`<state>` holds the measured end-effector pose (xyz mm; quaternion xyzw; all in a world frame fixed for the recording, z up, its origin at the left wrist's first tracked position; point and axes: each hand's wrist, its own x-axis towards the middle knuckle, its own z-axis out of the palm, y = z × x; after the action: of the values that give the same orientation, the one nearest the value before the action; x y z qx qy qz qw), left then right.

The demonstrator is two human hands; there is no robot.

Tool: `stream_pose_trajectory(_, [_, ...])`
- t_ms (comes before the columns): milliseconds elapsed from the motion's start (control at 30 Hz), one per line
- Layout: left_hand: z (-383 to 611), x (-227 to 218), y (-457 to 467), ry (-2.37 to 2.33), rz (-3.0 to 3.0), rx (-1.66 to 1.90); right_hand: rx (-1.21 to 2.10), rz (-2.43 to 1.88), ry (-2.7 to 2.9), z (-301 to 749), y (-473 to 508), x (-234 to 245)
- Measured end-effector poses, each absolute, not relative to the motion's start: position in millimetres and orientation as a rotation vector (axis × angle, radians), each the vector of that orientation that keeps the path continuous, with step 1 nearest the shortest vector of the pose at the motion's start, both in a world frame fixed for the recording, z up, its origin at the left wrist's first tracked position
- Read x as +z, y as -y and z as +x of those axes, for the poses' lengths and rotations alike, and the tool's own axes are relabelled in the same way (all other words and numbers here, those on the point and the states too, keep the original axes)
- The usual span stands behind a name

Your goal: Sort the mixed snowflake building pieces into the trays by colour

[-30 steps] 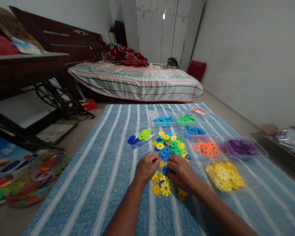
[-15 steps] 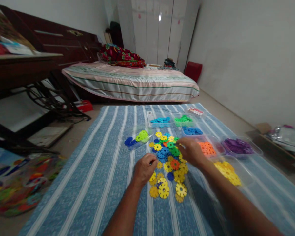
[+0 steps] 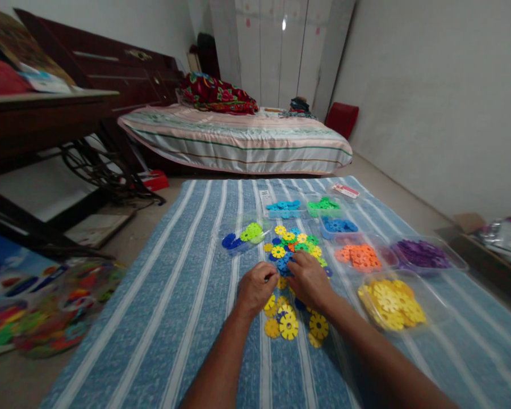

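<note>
A loose pile of notched plastic discs, shaped like flowers or snowflakes, lies on the striped cloth; a yellow disc (image 3: 288,326) is at its near end and green discs (image 3: 313,241) are toward the back. My left hand (image 3: 258,287) is curled closed at the pile's left edge, and whatever its fingers hold is hidden. Over the middle of the pile, my right hand (image 3: 310,278) has its fingers bent down beside the blue discs (image 3: 284,264). Its fingertips are pressed together, but I cannot make out what is between them. The two hands are close together, slightly apart.
Clear tubs hold sorted discs: purple (image 3: 421,254), orange (image 3: 360,257), yellow (image 3: 392,304), blue (image 3: 339,225), green (image 3: 323,205) and light blue (image 3: 284,208). Another tub at left holds dark blue and lime discs (image 3: 251,232). A bed (image 3: 238,142) stands beyond the cloth (image 3: 162,284).
My right hand has moved left and nearer, from the pile's right side by the green discs to its middle beside my left hand. My left hand stays nearly in place, still closed.
</note>
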<state>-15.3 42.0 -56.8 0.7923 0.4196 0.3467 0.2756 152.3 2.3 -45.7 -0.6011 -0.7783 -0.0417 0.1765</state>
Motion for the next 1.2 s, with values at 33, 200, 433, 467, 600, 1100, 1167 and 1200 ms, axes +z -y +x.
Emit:
stream_pose_trajectory(33, [-15,-57,-42,-1.128,2.131,0.931,-0.124,-1.735,2.192,148,-4,-47])
stream_pose_trajectory(200, [-15,-60,-44,-1.142,2.118,0.914,-0.161,-1.791,2.191,143,-16,-49])
stream_pose_trajectory(433, [-15,-61,-44,-1.132,2.122,0.911,-0.332,-1.602,2.202,145,-17,-59])
stream_pose_trajectory(467, [-15,-61,-44,-1.137,2.123,0.908,-0.349,-1.573,2.202,146,-17,-60])
stream_pose_trajectory(600, [-15,-61,-44,-1.145,2.13,0.901,-0.337,-1.59,2.178,149,-16,-61])
stream_pose_trajectory(1100, [-15,-60,-43,-1.168,2.135,0.909,-0.287,-1.631,2.152,149,-10,-65])
stream_pose_trajectory(1167, [-14,-59,-43,-1.172,2.133,0.903,-0.266,-1.591,2.16,151,-9,-64])
stream_pose_trajectory(1200, [-14,-59,-43,-1.175,2.134,0.9,-0.256,-1.57,2.172,152,-8,-64])
